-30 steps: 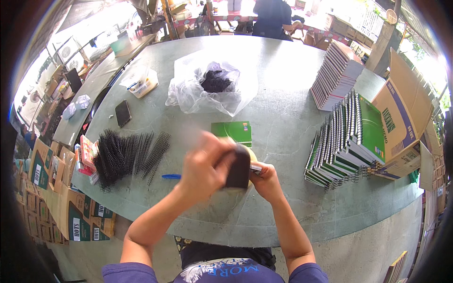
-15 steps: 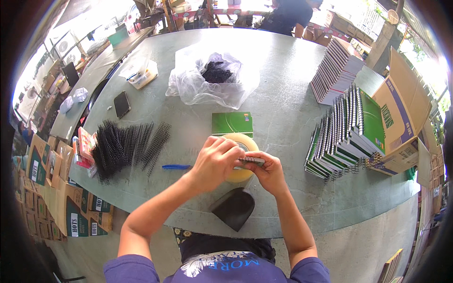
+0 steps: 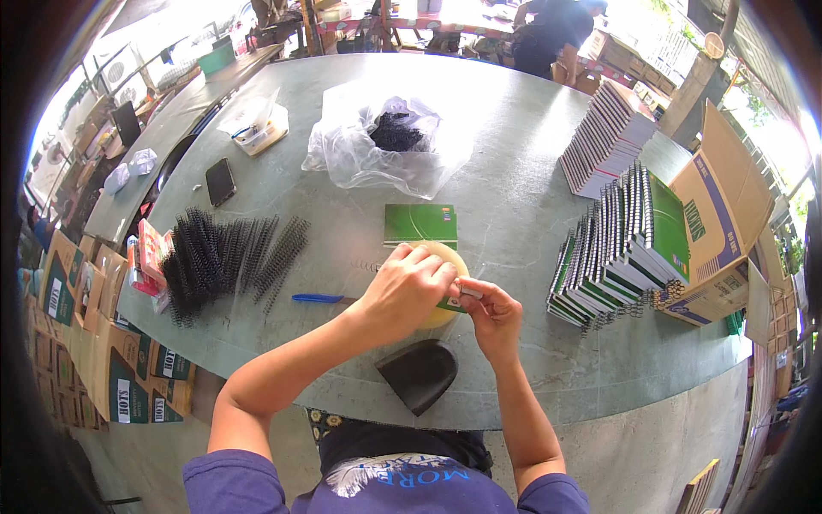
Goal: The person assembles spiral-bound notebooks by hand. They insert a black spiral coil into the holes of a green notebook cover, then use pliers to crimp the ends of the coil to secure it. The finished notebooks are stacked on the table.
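Observation:
My left hand (image 3: 407, 287) is closed in a pinch, and a thin, faint binding coil (image 3: 366, 265) sticks out to its left. Beside it, my right hand (image 3: 495, 310) grips a small notebook (image 3: 452, 303), its green cover and pale page edge showing between the fingers. Much of the notebook is hidden. Under both hands lies a wide, yellowish tape roll (image 3: 441, 320). Just beyond it rests a green notebook (image 3: 420, 223) flat on the table. Nearer me is a dark, round-ended block (image 3: 418, 375). A blue-handled tool (image 3: 317, 298) lies left, partly behind my left forearm.
Black coils (image 3: 227, 261) are heaped at left. A plastic bag (image 3: 390, 146) holds more coils; a phone (image 3: 220, 182) and a tub (image 3: 259, 133) lie far left. Coil-bound notebooks (image 3: 612, 248), another stack (image 3: 604, 137) and a carton (image 3: 715, 231) stand right. Another person (image 3: 555, 38) is beyond the table.
My left hand has shifted slightly right and turned over the notebook. The green cover now shows between my hands. The person beyond the table has moved right.

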### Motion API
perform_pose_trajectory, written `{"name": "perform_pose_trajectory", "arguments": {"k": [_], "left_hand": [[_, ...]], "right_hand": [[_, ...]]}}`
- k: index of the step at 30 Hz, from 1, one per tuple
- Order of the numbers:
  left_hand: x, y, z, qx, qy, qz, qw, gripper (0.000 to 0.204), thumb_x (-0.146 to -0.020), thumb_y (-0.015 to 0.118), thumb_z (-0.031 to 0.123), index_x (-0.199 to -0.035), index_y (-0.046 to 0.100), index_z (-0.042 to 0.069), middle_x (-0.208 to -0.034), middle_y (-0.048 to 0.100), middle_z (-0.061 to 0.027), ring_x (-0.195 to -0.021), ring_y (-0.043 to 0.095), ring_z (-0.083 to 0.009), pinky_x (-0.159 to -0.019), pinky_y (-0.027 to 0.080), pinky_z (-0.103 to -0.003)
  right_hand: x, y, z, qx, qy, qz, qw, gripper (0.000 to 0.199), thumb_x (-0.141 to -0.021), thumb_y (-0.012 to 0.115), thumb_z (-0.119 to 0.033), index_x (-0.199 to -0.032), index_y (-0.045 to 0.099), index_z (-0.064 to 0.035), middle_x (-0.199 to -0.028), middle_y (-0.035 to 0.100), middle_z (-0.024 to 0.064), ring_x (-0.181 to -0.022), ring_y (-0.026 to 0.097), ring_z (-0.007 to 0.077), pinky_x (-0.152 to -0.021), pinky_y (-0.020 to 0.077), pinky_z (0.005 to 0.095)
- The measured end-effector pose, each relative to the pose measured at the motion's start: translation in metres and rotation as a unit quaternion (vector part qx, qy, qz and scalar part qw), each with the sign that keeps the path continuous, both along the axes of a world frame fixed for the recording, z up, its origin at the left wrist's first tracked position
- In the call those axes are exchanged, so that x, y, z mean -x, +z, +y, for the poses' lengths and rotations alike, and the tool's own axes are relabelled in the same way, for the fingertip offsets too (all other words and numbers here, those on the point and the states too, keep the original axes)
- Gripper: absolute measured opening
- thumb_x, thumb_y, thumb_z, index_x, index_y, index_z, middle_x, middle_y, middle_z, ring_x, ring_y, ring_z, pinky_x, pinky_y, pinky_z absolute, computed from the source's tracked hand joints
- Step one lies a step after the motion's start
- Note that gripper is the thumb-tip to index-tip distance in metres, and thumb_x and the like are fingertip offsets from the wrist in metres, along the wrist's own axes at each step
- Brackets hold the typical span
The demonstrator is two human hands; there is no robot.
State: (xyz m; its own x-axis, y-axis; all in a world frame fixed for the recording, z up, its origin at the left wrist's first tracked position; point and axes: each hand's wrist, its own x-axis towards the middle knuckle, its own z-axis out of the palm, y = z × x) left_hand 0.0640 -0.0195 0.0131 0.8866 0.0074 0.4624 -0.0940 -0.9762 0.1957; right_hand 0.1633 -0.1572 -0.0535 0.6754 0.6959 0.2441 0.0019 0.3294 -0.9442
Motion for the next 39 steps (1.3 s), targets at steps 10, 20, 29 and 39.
{"name": "perform_pose_trajectory", "arguments": {"k": [10,20,29,39], "left_hand": [[0.017,-0.003,0.014,-0.041,0.027,0.029,0.998,0.028,-0.072,0.068,0.019,-0.093,0.057,0.005,-0.094,0.057,-0.0083,-0.097,0.052,-0.0242,-0.082,0.04,-0.039],[0.014,0.005,0.002,0.006,0.022,0.004,1.0,0.021,-0.074,0.068,0.022,-0.084,0.059,0.006,-0.095,0.058,-0.0085,-0.092,0.054,-0.0244,-0.082,0.039,-0.038],[0.007,0.003,-0.002,0.081,0.018,0.02,0.996,0.038,-0.075,0.067,0.033,-0.103,0.058,0.008,-0.096,0.06,-0.009,-0.087,0.058,-0.0251,-0.076,0.044,-0.038],[-0.009,-0.007,-0.015,0.132,-0.101,0.018,0.986,0.021,-0.076,0.065,0.012,-0.093,0.061,0.001,-0.087,0.062,-0.0135,-0.085,0.057,-0.0295,-0.079,0.047,-0.038]], "right_hand": [[0.008,0.006,0.007,-0.02,-0.005,-0.02,1.0,0.024,-0.081,0.061,0.005,-0.105,0.06,0.0016,-0.103,0.064,0.0119,-0.093,0.06,0.0128,-0.08,0.048,0.0242],[0.009,0.004,-0.007,0.063,-0.049,-0.099,0.992,0.019,-0.08,0.063,0.0,-0.1,0.065,-0.003,-0.1,0.067,0.0093,-0.09,0.063,0.013,-0.077,0.0495,0.0274],[0.007,-0.001,-0.014,0.107,-0.096,-0.145,0.979,0.014,-0.079,0.064,0.0,-0.094,0.066,0.001,-0.085,0.069,0.0079,-0.077,0.064,0.012,-0.068,0.0516,0.0248],[0.006,0.001,-0.017,0.164,-0.113,-0.167,0.966,0.014,-0.08,0.061,0.002,-0.094,0.065,0.0025,-0.082,0.068,0.0063,-0.074,0.062,0.0086,-0.066,0.0495,0.0224]]}}
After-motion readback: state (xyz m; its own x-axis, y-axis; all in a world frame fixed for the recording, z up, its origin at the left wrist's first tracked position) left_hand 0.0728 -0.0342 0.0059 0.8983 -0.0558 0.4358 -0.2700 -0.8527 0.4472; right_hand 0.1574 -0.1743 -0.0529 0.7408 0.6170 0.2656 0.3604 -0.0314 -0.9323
